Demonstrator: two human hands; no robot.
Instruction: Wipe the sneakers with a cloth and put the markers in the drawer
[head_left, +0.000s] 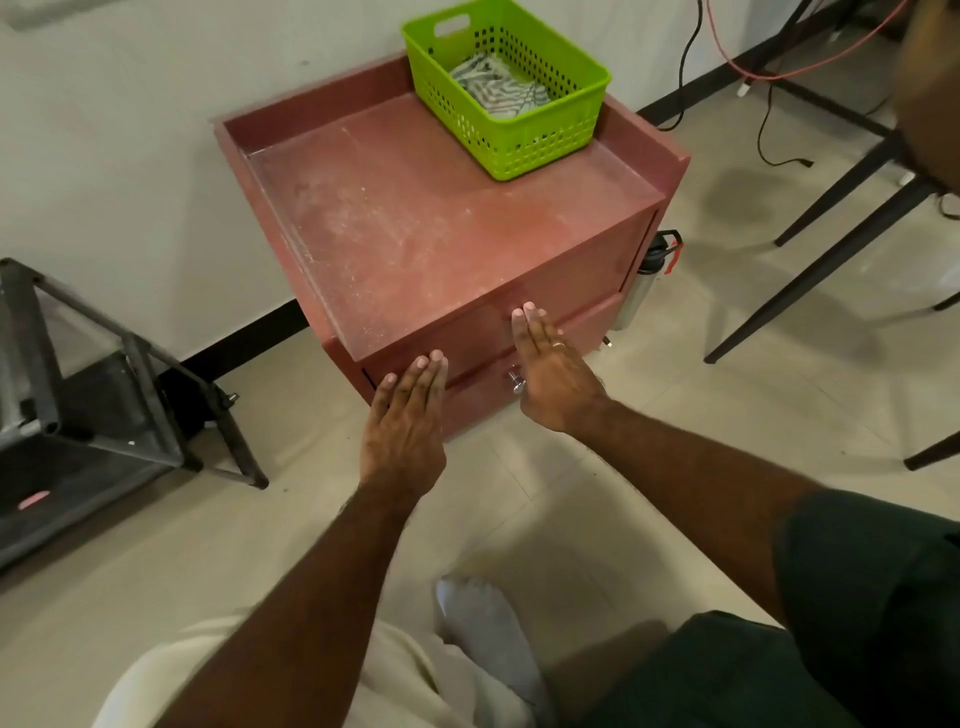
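**Ana:** What is closest to us?

**Ben:** A foot in a white sock (488, 634) on the floor. Past it, two flat hands. The left hand (408, 415) has straight fingers pressed on the front of the top drawer (478, 338), at about 7 o'clock from the cabinet's middle. The right hand (550, 369) is flat on it too, at about 5 o'clock. Neither grip holds anything; both are open and just pushing.

**Ana:** Is the drawer closed?

**Ben:** It looks closed, or almost. I see a thin dark gap at its left end, so I can't be sure.

**Ana:** What could go wrong?

**Ben:** The right hand sits just above the shiny knob (515, 382) of the lower drawer. If it slides down, it could bump the knob. A hard push might also make the red cabinet (415, 218) scoot toward the wall. And a fingertip by that gap could get pinched.

**Ana:** Where are the markers and sneakers?

**Ben:** I can't see any. The markers may be inside the drawer, but that is a guess.

**Ana:** And the cloth?

**Ben:** A striped cloth (493, 85) lies in the green basket (540, 140) at 1 o'clock on the top surface. A big shove could jiggle the basket, since it sits near the right rim.

**Ana:** Anything farther?

**Ben:** A water bottle (649, 275) stands on the floor just beside the cabinet at 3 o'clock. It could tip if the cabinet moves.
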